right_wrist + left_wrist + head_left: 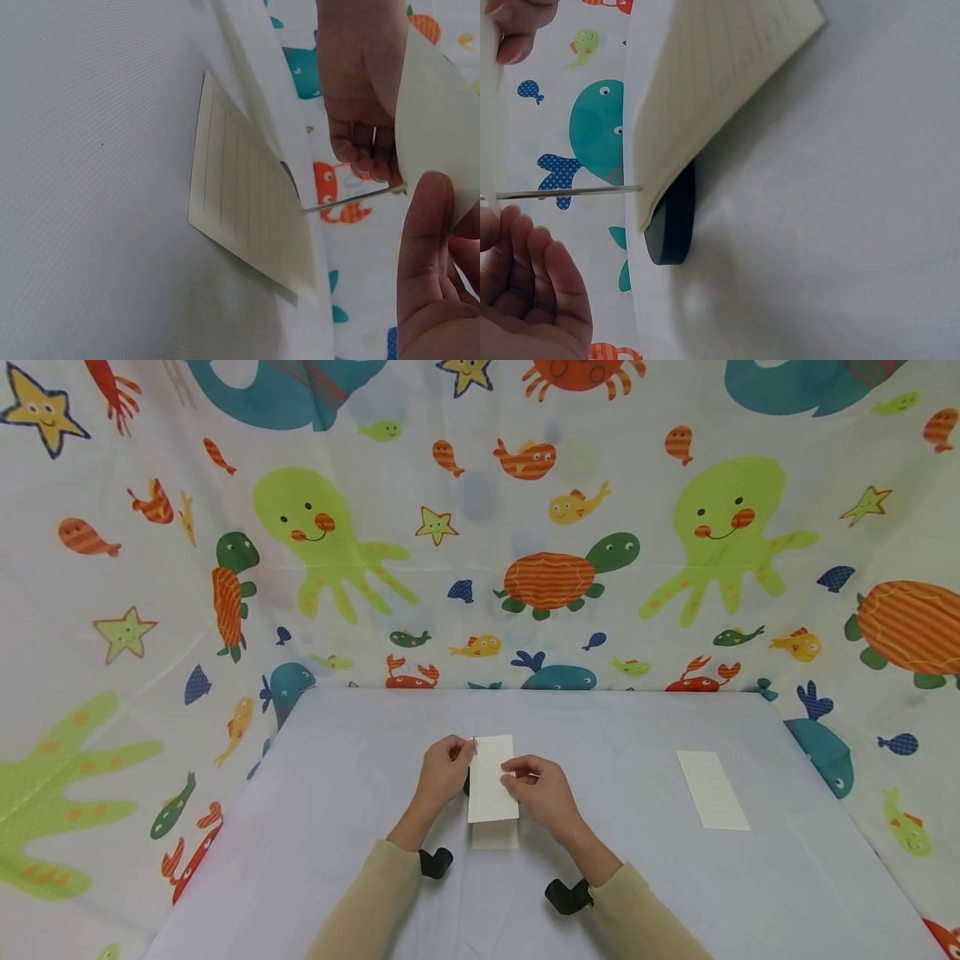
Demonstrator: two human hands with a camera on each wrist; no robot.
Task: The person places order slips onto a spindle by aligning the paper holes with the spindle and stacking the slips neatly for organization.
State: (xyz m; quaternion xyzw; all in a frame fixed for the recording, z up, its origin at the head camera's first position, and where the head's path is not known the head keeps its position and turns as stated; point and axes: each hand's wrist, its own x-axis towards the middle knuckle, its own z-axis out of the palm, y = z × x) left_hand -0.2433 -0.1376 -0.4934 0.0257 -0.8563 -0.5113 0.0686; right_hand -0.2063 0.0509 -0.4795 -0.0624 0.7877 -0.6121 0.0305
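In the head view, a cream paper slip (493, 781) is raised above the table between both hands. My left hand (444, 768) pinches its left edge near the top, where the tip of a thin metal spike (570, 192) pokes through. My right hand (543, 793) pinches the right edge between thumb and fingers. Below, a lined paper slip (244, 191) is threaded low on the spike, tilted on the spike's round black base (673, 221). Both wrist views show the spike spanning the gap between the two slips.
Another lined paper slip (712, 789) lies flat on the white-covered table (600, 727) at the right. A curtain printed with sea animals (480, 527) hangs behind and along the sides. Black wrist devices (568, 897) sit by the beige sleeves.
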